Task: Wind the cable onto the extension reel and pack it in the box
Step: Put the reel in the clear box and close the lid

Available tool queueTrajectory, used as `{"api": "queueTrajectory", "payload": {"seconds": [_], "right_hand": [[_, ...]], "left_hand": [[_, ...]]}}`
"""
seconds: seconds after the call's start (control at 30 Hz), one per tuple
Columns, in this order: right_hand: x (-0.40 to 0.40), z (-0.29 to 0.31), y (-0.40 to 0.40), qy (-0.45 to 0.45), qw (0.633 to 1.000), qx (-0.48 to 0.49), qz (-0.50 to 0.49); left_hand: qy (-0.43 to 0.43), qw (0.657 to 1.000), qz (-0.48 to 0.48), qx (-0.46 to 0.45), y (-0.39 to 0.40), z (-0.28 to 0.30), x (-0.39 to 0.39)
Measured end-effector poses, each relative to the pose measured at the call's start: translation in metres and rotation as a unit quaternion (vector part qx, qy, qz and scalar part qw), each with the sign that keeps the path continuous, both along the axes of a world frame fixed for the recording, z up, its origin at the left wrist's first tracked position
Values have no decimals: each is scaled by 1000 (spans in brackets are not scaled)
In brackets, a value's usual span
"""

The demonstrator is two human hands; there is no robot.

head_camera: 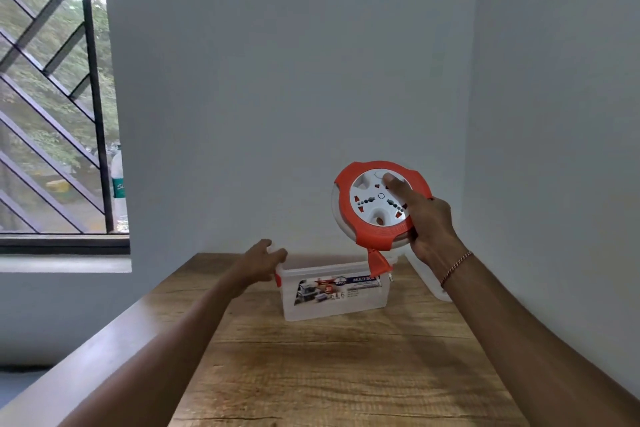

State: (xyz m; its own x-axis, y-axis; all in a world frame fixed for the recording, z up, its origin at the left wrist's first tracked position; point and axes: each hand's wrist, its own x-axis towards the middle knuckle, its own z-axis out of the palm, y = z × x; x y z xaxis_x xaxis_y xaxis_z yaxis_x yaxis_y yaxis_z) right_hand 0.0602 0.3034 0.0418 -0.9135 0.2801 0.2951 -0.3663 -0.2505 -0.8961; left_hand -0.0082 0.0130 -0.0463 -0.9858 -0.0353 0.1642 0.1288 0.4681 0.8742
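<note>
Table [346, 374] bears the box [334, 291], left hand [261, 262] gripping its left rim; right hand [427, 222] clasps the reel [375, 204] above the box's right end, so lower it flat, tucking the dangling plug [379, 262] in first.

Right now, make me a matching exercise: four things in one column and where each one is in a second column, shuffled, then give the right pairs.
Things
1. extension reel
2. orange plug
3. clear plastic box
4. water bottle

Places
A. on the window ledge behind the grille
B. standing on the wooden table, left hand at its rim
C. held up in the air by the right hand
D. hanging below the reel, over the box

Pairs: 1-C, 2-D, 3-B, 4-A
</note>
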Motion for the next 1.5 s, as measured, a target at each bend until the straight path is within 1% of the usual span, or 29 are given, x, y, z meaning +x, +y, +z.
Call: {"api": "queueTrajectory", "payload": {"seconds": [0.1,0.17,0.27,0.43,0.63,0.8,0.93,1.1,1.27,1.37,1.5], "right_hand": [[-4,-1,-2,-6,1000,11,10],[-9,-1,-3,-12,1000,23,12],[-18,1,-7,-18,998,51,17],[-38,18,-24,-28,996,83,34],[-65,26,-43,-8,981,187,42],[-83,7,-57,-12,964,260,57],[-92,-25,-63,-39,945,312,93],[-102,-48,-68,-84,916,363,145],[-112,-59,-69,-138,892,394,174],[-115,-60,-73,-154,876,411,202],[-118,-64,-72,-169,850,463,184]], "left_hand": [[-20,999,-1,39,-10,6,-1],[-34,998,-7,50,-14,10,-1],[-46,998,-12,38,-14,16,2],[-27,999,9,25,-5,17,-1],[-25,998,12,58,1,14,3],[-23,998,-6,62,1,12,10],[-11,997,-5,75,1,10,12],[-13,998,-18,57,2,10,10],[-1,999,-5,41,5,7,4],[3,1000,2,29,5,6,3],[5,1000,17,14,6,7,3]]}}
